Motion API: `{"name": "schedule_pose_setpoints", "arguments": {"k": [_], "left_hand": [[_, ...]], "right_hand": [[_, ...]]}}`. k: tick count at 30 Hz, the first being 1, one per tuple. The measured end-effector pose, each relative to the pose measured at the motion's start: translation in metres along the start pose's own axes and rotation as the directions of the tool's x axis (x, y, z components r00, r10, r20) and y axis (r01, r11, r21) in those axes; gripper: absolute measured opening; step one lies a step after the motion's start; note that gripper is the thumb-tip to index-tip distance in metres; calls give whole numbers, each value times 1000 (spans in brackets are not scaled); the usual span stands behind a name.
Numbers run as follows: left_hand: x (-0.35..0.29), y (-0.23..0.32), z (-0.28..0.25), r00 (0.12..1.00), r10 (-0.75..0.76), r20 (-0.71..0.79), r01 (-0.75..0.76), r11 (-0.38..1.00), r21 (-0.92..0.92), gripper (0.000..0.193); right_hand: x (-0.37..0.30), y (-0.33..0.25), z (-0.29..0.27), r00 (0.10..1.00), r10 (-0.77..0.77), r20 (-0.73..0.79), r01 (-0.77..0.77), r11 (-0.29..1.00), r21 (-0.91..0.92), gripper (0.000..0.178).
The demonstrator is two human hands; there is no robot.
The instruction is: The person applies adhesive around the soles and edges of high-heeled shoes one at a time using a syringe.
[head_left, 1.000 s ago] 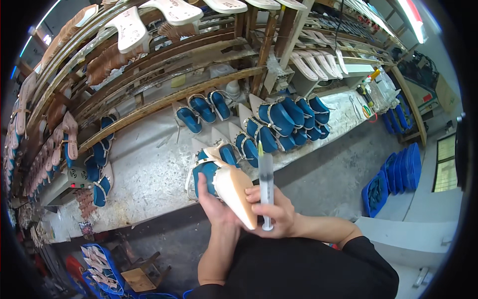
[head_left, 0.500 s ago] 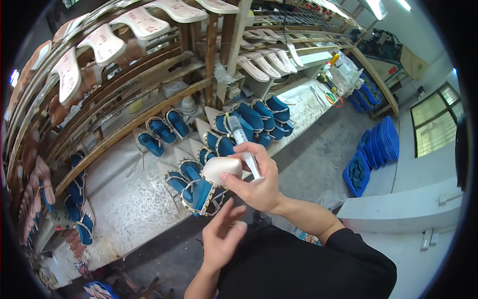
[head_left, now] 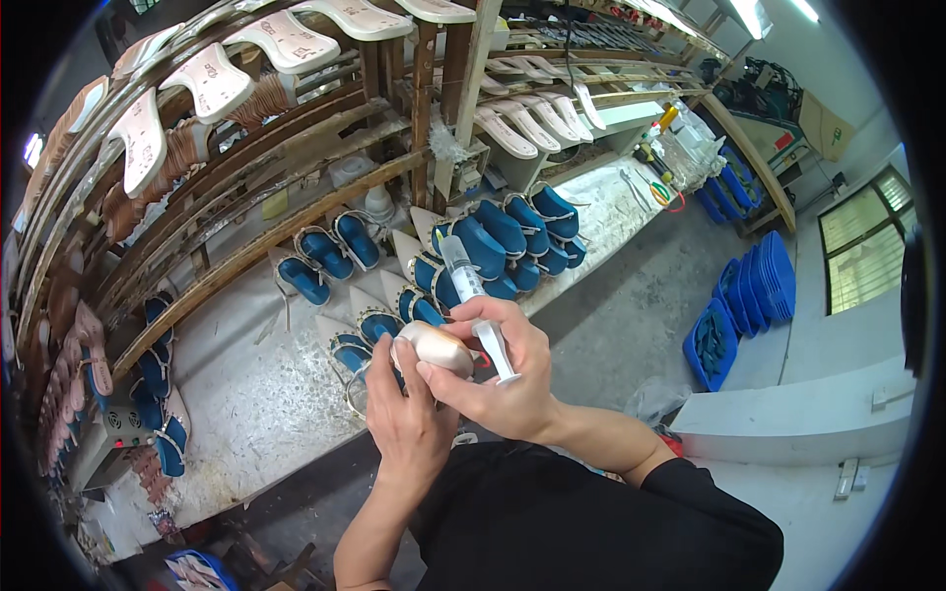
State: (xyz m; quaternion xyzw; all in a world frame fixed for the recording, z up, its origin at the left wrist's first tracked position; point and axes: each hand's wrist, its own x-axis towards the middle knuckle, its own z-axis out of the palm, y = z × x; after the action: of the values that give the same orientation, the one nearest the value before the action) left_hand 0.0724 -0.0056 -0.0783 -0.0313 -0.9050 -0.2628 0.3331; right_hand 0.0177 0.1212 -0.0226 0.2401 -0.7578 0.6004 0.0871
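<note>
Between my two hands is a shoe [head_left: 435,349] with a smooth beige toe; the rest of it is hidden behind my fingers. My left hand [head_left: 407,426] grips it from the left, fingers pointing up along its side. My right hand [head_left: 503,374] is closed around a clear plastic syringe [head_left: 462,268] with a white plunger, tilted with its yellowish tip up and away. The thumb of that hand also presses on the shoe. Just beyond, several blue-lined sandals [head_left: 480,246] with pale pointed toes and studded straps stand in rows on the workbench [head_left: 258,379].
Wooden racks [head_left: 296,212] carrying pale shoe soles [head_left: 288,44] rise behind the bench. More blue shoes [head_left: 169,443] sit at left beside a small grey box with fans [head_left: 120,433]. Scissors [head_left: 658,192] lie at the far end. Blue baskets [head_left: 711,345] stand on the floor at right.
My left hand has moved up and taken hold of the shoe. The shoe has turned, so its blue insole and studded edge no longer show. The syringe stays in my right hand.
</note>
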Motion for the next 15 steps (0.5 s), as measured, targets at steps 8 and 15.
{"name": "schedule_pose_setpoints", "arguments": {"k": [8,15], "left_hand": [[15,2,-67,991,-71,114,93,975,-202,111],[28,-3,-106,969,-59,239,114,968,-224,128]], "right_hand": [[25,-36,-64,955,-127,270,5,912,411,60],[34,-76,-119,562,-336,756,-27,906,422,64]]}}
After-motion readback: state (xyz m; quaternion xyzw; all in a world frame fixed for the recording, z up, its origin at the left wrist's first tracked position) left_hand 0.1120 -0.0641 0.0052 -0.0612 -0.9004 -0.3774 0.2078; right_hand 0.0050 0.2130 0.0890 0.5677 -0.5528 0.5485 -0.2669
